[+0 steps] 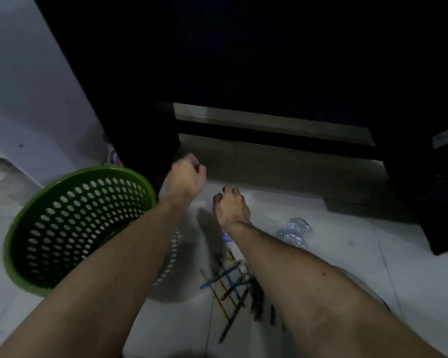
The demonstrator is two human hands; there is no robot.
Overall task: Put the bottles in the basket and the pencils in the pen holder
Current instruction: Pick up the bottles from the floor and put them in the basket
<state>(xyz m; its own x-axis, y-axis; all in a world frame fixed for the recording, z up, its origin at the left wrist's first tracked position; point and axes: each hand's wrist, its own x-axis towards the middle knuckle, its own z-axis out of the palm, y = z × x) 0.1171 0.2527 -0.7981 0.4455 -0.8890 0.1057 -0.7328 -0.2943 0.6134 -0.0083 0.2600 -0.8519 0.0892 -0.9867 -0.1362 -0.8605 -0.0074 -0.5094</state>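
Pencils (233, 288): nearest me, I see them scattered in a loose pile on the white floor (347, 241), just right of the green basket, partly under my right forearm.
White perforated holder (175, 257): I see it only partly, touching the basket's right side, mostly hidden by my left forearm.
Basket (70, 220): I see it tilted with its dark inside facing me, holding nothing I can make out.
Bottle (294, 231): clear, crumpled, lying on the floor well right of the basket.
Second bottle (228, 240): only a purple cap end peeks from under my right wrist.
Right hand (232, 206): right of the basket, fingers curled downward, holding nothing I can see.
Left hand (186, 178): past the basket's far rim, fingers curled into a loose fist; contents I cannot tell.
Cabinet (243, 73): dark, farthest.
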